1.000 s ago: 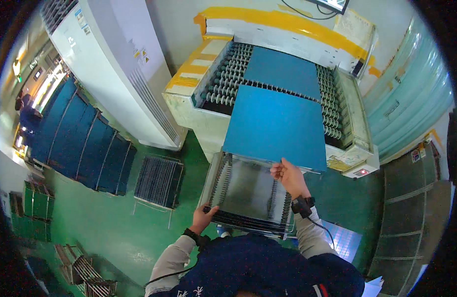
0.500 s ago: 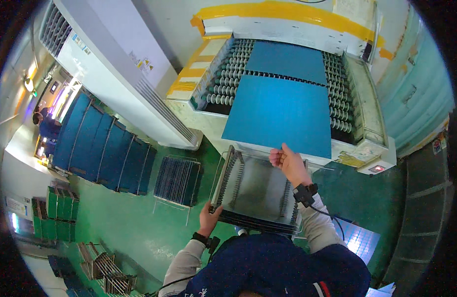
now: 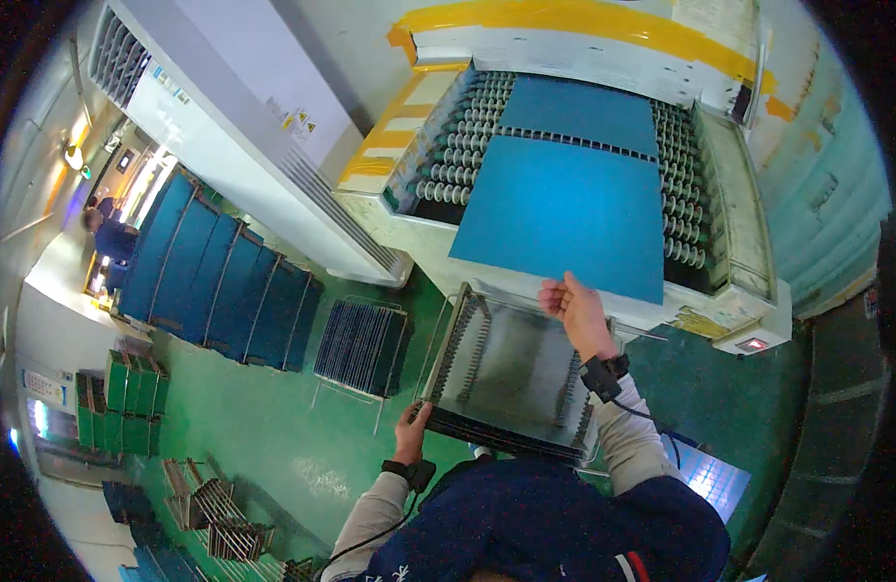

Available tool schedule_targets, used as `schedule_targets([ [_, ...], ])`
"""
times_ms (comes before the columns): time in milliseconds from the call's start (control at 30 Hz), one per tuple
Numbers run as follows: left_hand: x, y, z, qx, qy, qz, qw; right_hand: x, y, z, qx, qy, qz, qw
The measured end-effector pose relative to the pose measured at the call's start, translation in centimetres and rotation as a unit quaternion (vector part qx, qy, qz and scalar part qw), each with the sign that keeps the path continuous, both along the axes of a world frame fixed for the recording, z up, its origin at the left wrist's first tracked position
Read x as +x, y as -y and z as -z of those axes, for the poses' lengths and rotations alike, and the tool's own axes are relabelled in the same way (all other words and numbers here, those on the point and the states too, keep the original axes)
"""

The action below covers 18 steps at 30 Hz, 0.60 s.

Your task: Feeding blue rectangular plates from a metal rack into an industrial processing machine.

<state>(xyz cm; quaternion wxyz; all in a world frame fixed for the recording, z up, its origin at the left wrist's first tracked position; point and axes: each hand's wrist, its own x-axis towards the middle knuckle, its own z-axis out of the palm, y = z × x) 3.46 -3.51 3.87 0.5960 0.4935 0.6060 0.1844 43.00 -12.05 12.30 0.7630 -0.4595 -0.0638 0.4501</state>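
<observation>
My left hand [image 3: 410,436] grips the near left corner of a metal rack [image 3: 446,364] in front of me, thumb on top. Comb-like slotted sides line the rack, and a grey flat sheet [image 3: 511,361] shows between them. Above the rack's far right part is my right hand [image 3: 574,308], its fingers curled by the near edge of a blue panel [image 3: 564,209]. Whether those fingers pinch anything is hidden. The panel lies on a roller conveyor [image 3: 683,218] and overhangs its near end. Another blue panel [image 3: 579,109] lies behind it.
A white cabinet unit [image 3: 263,145] stands left of the conveyor. On the green floor are a rack of dark panels [image 3: 360,347], a long row of blue panels [image 3: 215,276], green crates [image 3: 135,398] and metal frames [image 3: 215,509]. A person [image 3: 113,238] is far left. A panel [image 3: 710,480] lies lower right.
The whole view has shifted and turned slightly. Both hands stay at nearly the same spots, the left on the rack and the right near the panel's edge.
</observation>
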Motion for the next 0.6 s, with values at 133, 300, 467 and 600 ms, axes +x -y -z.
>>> schedule_targets([
  [133, -1.8, -0.6, 3.6, -0.014, 0.078, -0.011, 0.997, 0.4, -0.5, 0.1, 0.005, 0.006, -0.002, 1.0],
  [300, -1.7, -0.7, 3.6, -0.024, 0.107, 0.013, 0.994, 0.7, -0.7, -0.1, -0.009, 0.017, 0.002, 1.0],
  [467, -0.7, -0.8, 2.8, -0.043, 0.07, -0.018, 0.997, 1.7, -1.3, 1.1, -0.02, 0.058, 0.012, 0.998],
  [600, -0.4, -0.1, 1.1, 0.01, 0.049, 0.023, 0.998, 2.9, -1.9, 2.0, 0.009, 0.052, 0.006, 0.999],
])
